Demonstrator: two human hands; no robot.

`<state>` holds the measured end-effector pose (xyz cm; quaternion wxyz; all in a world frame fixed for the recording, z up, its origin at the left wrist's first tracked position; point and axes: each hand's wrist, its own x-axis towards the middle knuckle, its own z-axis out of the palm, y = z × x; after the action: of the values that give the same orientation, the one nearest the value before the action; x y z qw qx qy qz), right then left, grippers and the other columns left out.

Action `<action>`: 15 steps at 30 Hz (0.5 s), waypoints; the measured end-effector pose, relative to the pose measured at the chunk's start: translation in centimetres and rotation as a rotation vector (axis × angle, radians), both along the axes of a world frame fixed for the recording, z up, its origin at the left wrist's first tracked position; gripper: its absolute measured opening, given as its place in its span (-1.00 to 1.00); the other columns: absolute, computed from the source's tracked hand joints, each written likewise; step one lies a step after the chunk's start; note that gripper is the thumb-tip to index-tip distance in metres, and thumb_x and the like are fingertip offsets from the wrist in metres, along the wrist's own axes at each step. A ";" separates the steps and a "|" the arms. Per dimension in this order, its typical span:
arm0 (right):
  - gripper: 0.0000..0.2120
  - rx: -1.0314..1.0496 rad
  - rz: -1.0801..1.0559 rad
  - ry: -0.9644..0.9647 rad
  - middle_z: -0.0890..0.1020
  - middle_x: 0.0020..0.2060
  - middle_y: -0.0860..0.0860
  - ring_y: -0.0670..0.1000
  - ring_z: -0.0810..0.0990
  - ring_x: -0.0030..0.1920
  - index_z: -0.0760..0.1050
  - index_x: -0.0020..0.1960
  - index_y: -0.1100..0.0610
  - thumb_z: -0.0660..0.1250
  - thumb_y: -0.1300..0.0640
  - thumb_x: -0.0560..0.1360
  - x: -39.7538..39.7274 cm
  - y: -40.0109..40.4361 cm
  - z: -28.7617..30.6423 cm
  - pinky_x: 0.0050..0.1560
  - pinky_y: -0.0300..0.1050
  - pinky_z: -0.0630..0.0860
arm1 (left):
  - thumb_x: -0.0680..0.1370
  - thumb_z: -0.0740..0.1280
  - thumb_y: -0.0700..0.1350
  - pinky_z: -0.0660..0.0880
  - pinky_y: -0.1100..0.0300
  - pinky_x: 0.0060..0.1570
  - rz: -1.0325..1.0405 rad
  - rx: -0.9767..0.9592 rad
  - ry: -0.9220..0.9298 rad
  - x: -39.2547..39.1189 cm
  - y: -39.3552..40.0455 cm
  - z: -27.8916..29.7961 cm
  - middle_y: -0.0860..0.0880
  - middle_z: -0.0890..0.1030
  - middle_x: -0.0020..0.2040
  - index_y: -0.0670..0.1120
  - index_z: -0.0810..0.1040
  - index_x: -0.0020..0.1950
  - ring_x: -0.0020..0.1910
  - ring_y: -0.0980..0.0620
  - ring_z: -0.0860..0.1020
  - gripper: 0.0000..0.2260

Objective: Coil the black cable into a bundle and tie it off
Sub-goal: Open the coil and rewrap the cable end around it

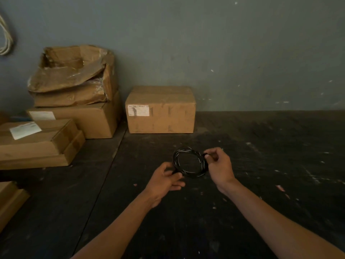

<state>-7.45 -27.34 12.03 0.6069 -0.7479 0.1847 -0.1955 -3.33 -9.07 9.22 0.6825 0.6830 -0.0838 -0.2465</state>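
The black cable (188,153) forms a round coil of several loops, held just above the dark table (270,139) between both hands. My left hand (164,181) grips the coil's lower left side with curled fingers. My right hand (219,166) pinches the coil's upper right side, thumb and forefinger closed on a strand there. The coil's middle is open, and the table shows through it.
A closed cardboard box (160,109) stands behind the coil against the grey wall. More cardboard boxes (74,94) are stacked at the left, the top one torn open. Flat boxes (37,143) lie at the left edge. A pale cord (6,38) hangs on the wall.
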 end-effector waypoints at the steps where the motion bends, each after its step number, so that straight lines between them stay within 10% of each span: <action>1: -0.75 -0.006 0.008 -0.002 0.56 -0.01 0.00 -0.01 0.60 0.02 0.50 0.09 0.02 0.20 0.33 0.59 0.0 -0.2 -0.2 -0.09 -0.15 0.60 | 0.54 0.36 -0.26 0.61 0.08 -0.06 0.029 -0.008 -0.019 0.2 0.0 0.0 -0.14 0.69 0.02 -0.07 0.41 0.32 -0.12 -0.04 0.69 -0.63; 15: -0.70 0.113 0.083 0.277 0.64 0.03 0.05 0.02 0.64 -0.07 0.61 0.03 0.01 0.18 0.32 0.61 0.3 -1.1 -7.8 -0.22 -0.17 0.54 | 0.54 0.36 -0.26 0.57 0.02 0.15 -0.150 0.320 -0.100 3.4 1.0 -5.0 -0.10 0.70 0.02 0.14 0.31 0.49 -0.07 -0.01 0.68 -0.42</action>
<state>-7.18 -28.42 4.27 0.6241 -0.7395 0.2463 -0.0546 0.04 -8.07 4.19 0.5399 0.7859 -0.1281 -0.2729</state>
